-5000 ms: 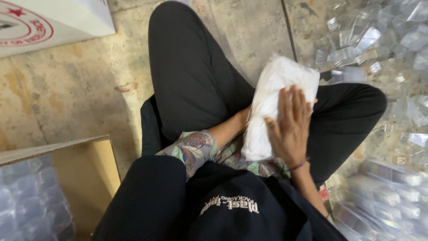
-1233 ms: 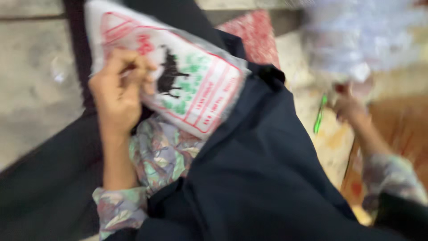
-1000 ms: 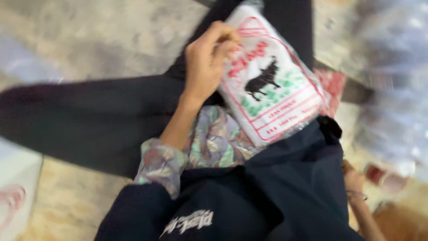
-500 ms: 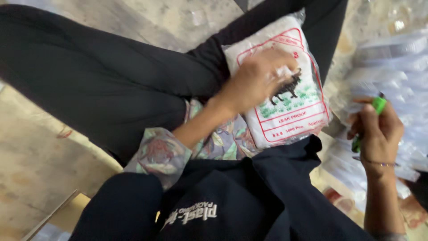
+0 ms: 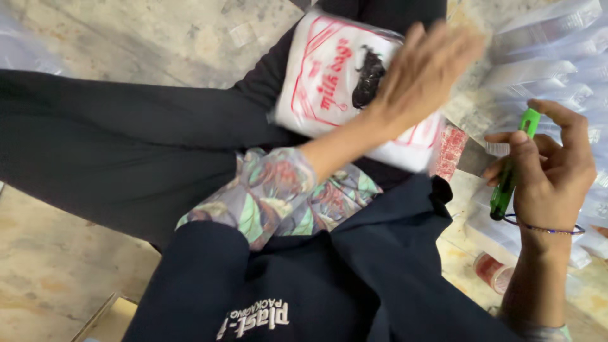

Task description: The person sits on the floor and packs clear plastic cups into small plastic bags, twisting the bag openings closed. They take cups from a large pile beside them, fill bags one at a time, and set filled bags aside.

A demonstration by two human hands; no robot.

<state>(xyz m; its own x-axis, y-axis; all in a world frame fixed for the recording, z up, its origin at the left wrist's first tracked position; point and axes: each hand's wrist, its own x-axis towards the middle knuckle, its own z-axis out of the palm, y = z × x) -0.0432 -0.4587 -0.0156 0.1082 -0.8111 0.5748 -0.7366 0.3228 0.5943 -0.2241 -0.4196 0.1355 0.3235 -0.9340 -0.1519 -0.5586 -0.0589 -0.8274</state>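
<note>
Here, seated cross-legged on the floor:
Hard to see: my left hand (image 5: 425,66) is motion-blurred, fingers spread flat over the white printed bag (image 5: 335,79); whether it touches, I cannot tell.
Cut off: the bag's right side hides under my hand and wrist.
Contents: the bag lies on my lap, its filling indistinct.
Right hand (image 5: 550,174): closed around a green lighter (image 5: 514,166), beside clear plastic packets (image 5: 548,50).
Change: half a second ago my left hand gripped the bag; now it lies open.
</note>
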